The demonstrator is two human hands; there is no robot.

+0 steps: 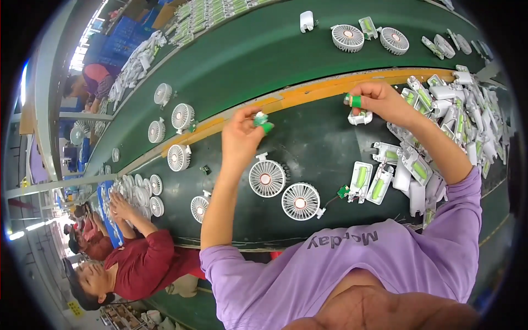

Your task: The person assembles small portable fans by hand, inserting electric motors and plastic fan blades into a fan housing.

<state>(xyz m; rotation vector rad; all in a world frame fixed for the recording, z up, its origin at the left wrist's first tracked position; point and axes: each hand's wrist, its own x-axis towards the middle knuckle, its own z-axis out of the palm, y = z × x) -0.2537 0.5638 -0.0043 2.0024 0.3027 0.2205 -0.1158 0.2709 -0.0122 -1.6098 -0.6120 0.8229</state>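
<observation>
"Handle shell (360,117): where?"
"Upper centre-right, beneath the right hand (381,102); whether gripped, I can't tell. The left hand (241,137) pinches a small green-and-white piece (260,118)."
"Progress?"
"Seemingly partway: one fan head (301,201) has a wired board (343,191); heaped shells (416,166) remain apart."
"Surroundings?"
"Dark green bench (324,146), co-worker (144,261) lower left."

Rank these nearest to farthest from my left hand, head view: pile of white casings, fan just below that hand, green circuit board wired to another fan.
1. Fan: just below the left hand.
2. Green circuit board: lower right of that hand.
3. Pile of white casings: far right.
</observation>
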